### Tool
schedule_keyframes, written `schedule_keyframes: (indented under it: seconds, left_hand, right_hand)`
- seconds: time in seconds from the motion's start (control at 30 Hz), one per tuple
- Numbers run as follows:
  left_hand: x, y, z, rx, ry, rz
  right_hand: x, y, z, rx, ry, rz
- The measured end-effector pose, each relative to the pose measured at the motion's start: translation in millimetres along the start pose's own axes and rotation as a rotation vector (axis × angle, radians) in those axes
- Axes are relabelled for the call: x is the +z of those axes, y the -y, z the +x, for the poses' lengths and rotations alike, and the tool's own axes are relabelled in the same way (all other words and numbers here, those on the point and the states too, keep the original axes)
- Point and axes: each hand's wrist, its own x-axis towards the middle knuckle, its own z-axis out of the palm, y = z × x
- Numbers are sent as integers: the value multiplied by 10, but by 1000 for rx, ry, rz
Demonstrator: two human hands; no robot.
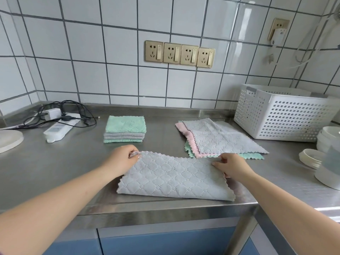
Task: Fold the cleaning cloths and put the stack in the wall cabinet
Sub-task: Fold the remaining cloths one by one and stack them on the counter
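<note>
Nearest me, a grey quilted cloth (174,178) lies on the steel counter (60,162), folded over so its near edge sits close to the counter's front lip. My left hand (122,159) pinches the cloth's far left corner between thumb and curled fingers, and my right hand (230,165) pinches the far right corner the same way, both corners raised slightly off the counter.

Just beyond my right hand is a loose pile of unfolded cloths (220,138): a grey one on top, a pink one under it, and a green one at the bottom, their scalloped edges fanned out. To its left, well apart, stands the folded stack (125,129), green on top, grey layers beneath and green again at the base, squared up neatly.

Farther left, a white power strip (58,128) lies with black cables (73,109) tangled over it, and a white round plate (9,139) sits at the left edge. On the right, a white perforated basket (281,116) stands against the tiled wall (117,78), with white bowls (327,137) beside it. A row of four gold sockets (180,53) is set into the wall above.
</note>
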Motion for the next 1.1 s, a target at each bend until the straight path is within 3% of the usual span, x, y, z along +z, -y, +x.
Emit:
schedule_keyframes:
  seconds: [0.2,0.27,0.37,0.43,0.5,0.6,0.8,1.1]
  left_hand:
    - [48,-27,79,8,34,215]
    - [60,-56,62,43,-21,299]
    - [112,-278,-62,254,-175,300]
    - [213,-501,-168,378,-100,297]
    - [398,-672,-247,354,97,329]
    - [578,-683,-243,251,235,343]
    - [531,-506,-288,152,307,538]
    - [307,-252,-255,-19,357,536]
  right_hand:
    - [14,-3,58,6,-8,-109]
    - [11,39,36,-6,-71,-197]
    - [69,267,-99,-266,-173,-335]
    - [228,510,-211,-471,-120,-361]
    - [485,707,-269,-547,-10,-427]
    - [765,788,-293,-488,74,-457]
    - [753,570,-278,-379,151,-492]
    - [387,121,-228,-151,230,-544]
